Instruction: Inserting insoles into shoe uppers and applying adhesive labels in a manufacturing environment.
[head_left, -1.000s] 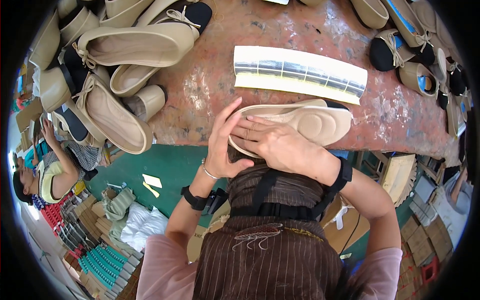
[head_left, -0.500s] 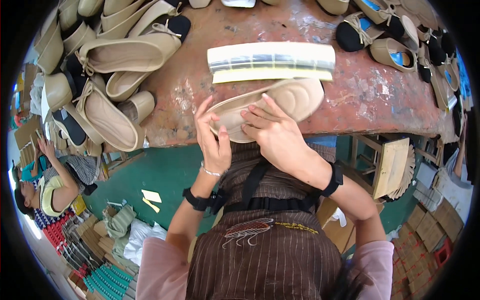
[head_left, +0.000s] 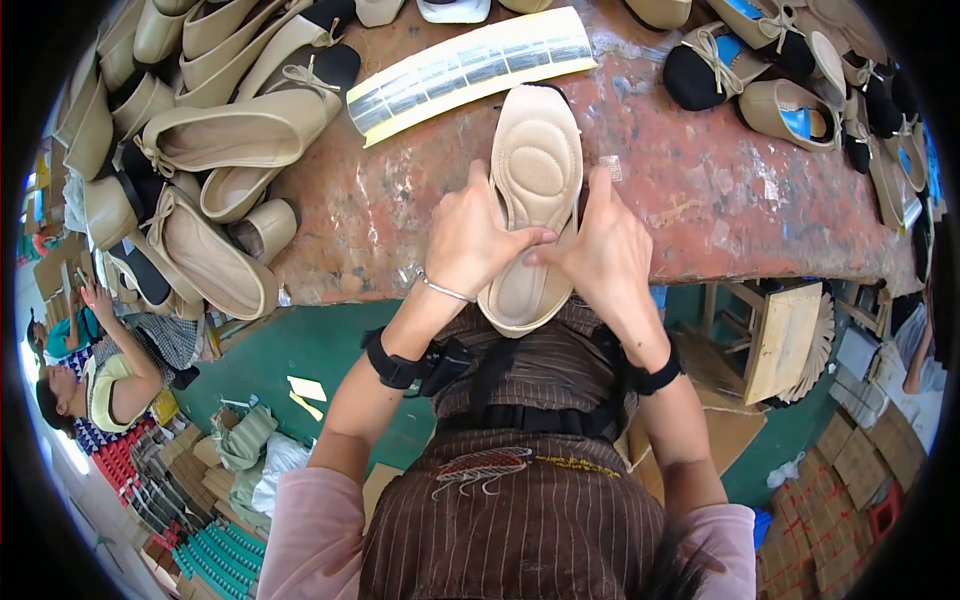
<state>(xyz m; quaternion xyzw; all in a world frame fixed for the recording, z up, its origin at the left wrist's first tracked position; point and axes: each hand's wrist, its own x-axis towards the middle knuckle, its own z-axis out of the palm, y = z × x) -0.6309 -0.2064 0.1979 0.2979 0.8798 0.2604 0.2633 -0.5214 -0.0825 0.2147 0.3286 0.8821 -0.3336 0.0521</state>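
Note:
A beige flat shoe (head_left: 519, 312) is held between my two hands at the table's front edge, pointing away from me. A beige insole (head_left: 540, 165) with a raised oval pad lies along it, its padded end over the far end of the shoe, where a sliver of black shows. My left hand (head_left: 475, 232) grips the left side and my right hand (head_left: 608, 240) the right side, both thumbs pressing onto the insole at the middle. A small pale label (head_left: 611, 167) shows beside my right fingertips. Beyond the shoe lies a curved sheet of silvery stickers (head_left: 470, 75) on yellowish backing.
Beige shoes with bows (head_left: 225, 135) are heaped on the left of the worn reddish table (head_left: 720, 200). More black-toed shoes (head_left: 705, 70) stand at the right. A wooden stool (head_left: 785, 340) is below the table's right side. Another person (head_left: 115, 375) sits at far left.
The shoe has turned from lying sideways to pointing away from me. My right hand has moved from on top to its right side. The sticker sheet now lies farther left and tilted.

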